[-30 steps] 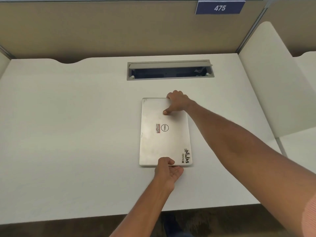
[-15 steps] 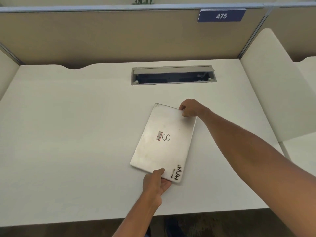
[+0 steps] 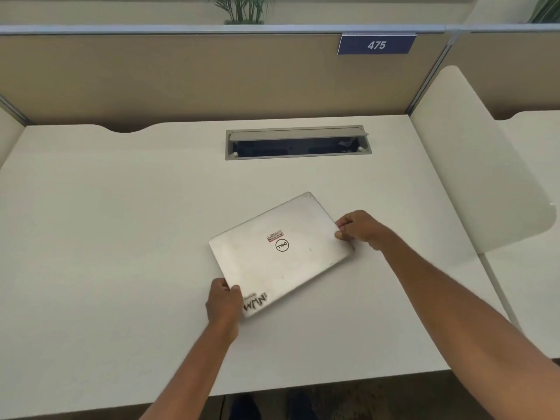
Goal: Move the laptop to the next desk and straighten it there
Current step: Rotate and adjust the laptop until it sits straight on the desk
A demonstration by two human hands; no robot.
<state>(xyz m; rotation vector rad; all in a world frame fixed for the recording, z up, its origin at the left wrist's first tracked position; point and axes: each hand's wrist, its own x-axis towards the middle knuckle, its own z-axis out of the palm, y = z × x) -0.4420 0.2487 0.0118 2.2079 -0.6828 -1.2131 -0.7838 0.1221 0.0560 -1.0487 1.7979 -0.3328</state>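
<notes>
A closed silver laptop (image 3: 281, 253) with a round logo and stickers lies askew on the white desk (image 3: 106, 237), its long side running from near left to far right. My left hand (image 3: 223, 304) grips its near left corner beside the black-lettered sticker. My right hand (image 3: 360, 228) pinches its right edge near the far corner. Both forearms reach in from the bottom of the view.
A grey cable tray (image 3: 298, 143) with its flap raised is set into the desk behind the laptop. A beige partition with a blue sign reading 475 (image 3: 376, 44) backs the desk. A white side divider (image 3: 472, 165) separates it from the neighbouring desk (image 3: 533, 183) on the right.
The laptop has turned clockwise from lying lengthwise away from me to a diagonal. My right hand swung right and nearer with its edge, my left hand moved left. The camera tilted up.
</notes>
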